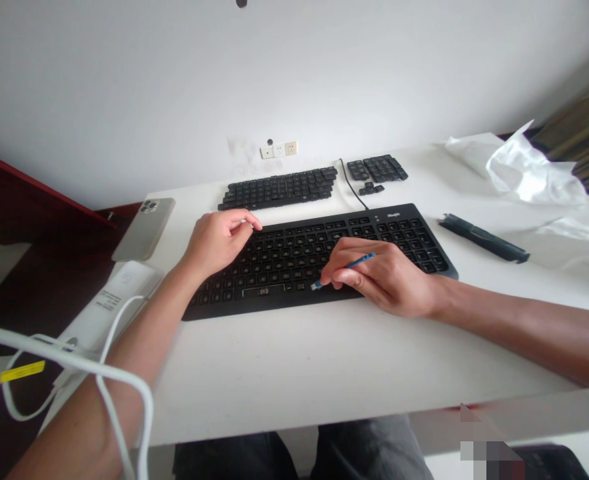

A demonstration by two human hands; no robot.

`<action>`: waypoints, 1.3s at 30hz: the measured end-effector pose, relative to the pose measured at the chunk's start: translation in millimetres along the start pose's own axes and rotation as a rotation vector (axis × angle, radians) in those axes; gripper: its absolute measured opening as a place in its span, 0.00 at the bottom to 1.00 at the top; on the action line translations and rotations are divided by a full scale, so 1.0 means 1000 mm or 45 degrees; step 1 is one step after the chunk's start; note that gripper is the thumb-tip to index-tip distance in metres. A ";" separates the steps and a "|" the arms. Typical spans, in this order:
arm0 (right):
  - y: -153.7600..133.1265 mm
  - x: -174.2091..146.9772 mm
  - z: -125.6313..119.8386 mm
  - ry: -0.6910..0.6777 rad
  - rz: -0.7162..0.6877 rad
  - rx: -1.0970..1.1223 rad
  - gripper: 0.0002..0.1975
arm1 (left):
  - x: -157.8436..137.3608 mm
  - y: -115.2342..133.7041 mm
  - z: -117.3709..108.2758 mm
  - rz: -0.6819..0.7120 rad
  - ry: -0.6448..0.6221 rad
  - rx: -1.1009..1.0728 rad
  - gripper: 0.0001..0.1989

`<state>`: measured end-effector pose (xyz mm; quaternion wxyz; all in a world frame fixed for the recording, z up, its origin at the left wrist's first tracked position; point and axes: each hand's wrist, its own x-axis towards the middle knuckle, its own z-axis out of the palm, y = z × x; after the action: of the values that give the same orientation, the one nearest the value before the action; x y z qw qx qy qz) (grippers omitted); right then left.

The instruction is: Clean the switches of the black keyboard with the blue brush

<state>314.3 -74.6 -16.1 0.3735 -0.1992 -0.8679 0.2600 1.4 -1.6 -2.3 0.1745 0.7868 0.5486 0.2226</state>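
A black keyboard (294, 235) with its keycaps off lies on the white table, its key sockets bare. My left hand (223, 241) is closed at the keyboard's far left edge, thumb and forefinger against it. Between the fingers of my right hand (379, 275) is a small blue brush (362, 261). The pale bristles point down at the keyboard's near rows, right of the long space bar slot. Behind the keyboard, the removed keycaps (280, 189) are laid out in rows. The number pad keycaps (384, 168) and arrow keycaps (371, 189) form separate groups to the right.
A phone (147, 230) and a white power strip (107, 300) with looping white cables (139, 387) are on the left. On the right lie a long black object (483, 238) and a crumpled plastic bag (529, 170). The keyboard's cord (353, 185) runs back between the keycap groups.
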 end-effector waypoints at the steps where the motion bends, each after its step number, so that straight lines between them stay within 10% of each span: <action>1: 0.000 0.000 0.000 0.003 0.002 -0.013 0.17 | 0.000 0.000 0.000 -0.002 -0.001 -0.001 0.14; 39: 0.000 0.002 0.000 0.013 0.012 -0.033 0.18 | 0.000 0.000 0.000 0.030 0.011 -0.012 0.15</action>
<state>313.2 -73.3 -15.4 0.3742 -0.2094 -0.8683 0.2493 1.1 -1.8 -2.9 0.1734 0.7914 0.5389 0.2305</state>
